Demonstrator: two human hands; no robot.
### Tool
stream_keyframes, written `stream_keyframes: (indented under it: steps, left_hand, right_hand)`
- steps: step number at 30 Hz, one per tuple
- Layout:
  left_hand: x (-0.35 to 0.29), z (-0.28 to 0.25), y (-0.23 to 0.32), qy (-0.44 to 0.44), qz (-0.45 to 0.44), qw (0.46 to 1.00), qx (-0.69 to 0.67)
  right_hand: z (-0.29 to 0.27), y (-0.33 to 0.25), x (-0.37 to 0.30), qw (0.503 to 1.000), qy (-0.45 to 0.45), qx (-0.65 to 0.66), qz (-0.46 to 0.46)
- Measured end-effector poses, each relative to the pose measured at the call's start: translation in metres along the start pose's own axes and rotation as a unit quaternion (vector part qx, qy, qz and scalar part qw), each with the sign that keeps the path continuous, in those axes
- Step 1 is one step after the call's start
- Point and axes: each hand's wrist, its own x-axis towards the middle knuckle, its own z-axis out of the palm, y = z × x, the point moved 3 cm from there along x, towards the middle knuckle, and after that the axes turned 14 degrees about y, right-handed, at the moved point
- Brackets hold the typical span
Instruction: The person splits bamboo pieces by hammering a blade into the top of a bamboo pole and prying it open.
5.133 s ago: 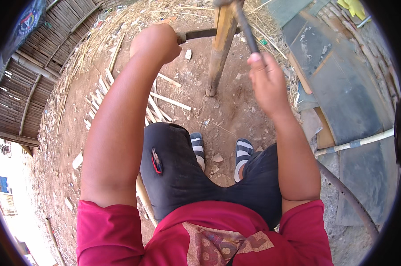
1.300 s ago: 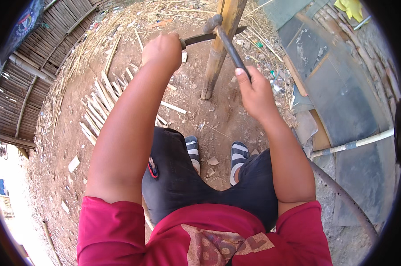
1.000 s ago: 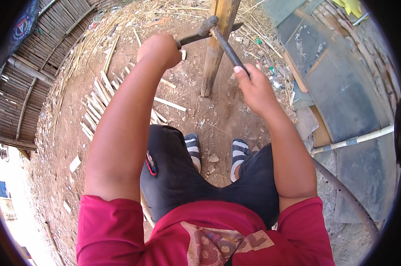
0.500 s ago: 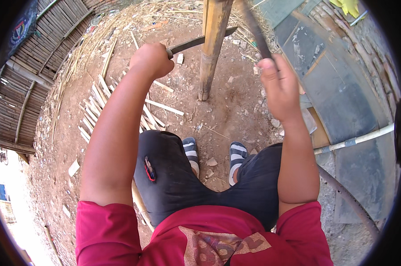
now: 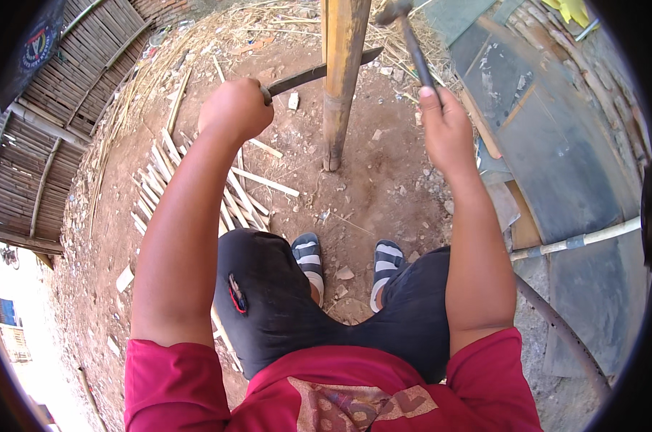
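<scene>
ahead of the person's feet [image 5: 309, 263], the bamboo [image 5: 345, 79] stands slightly tilted on the dirt [image 5: 376, 198], its top out of view. the knife [image 5: 302, 79] crosses it, tip showing to the right; its middle is hidden, so how deep it sits cannot be told. the left hand [image 5: 236, 109] is closed in a fist round the knife's grip. the right hand [image 5: 450, 133] is wrapped round the hammer [image 5: 417, 54]. about a second ago the hammer's head was at the blade; now it is off to the right, apart from both knife and bamboo. that suggests a gap between blows, the blade probably not yet through. pale strips [image 5: 151, 183] lie piled by the left forearm [image 5: 185, 230]; dark sheets [image 5: 578, 169] lie well to the right.
</scene>
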Motion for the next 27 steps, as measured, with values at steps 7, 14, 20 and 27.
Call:
stream_keyframes:
  steps: [7, 14, 20, 27]
  left_hand:
    - [-0.001, 0.002, 0.005, 0.01, 0.009, 1.0, 0.017]
    - [-0.003, 0.002, 0.002, 0.032, -0.007, 0.999, -0.007]
    - [-0.008, -0.004, 0.005, 0.006, -0.018, 1.0, 0.006]
    - [-0.003, 0.005, 0.0, 0.029, 0.007, 1.0, -0.002]
  right_hand:
    - [0.009, 0.017, -0.007, 0.998, -0.045, -0.048, -0.024]
    - [-0.02, -0.014, 0.005, 0.987, 0.085, 0.122, -0.061]
    - [-0.009, -0.005, -0.003, 1.0, 0.005, -0.001, -0.007]
    - [0.008, 0.017, -0.013, 0.995, -0.047, -0.089, -0.001]
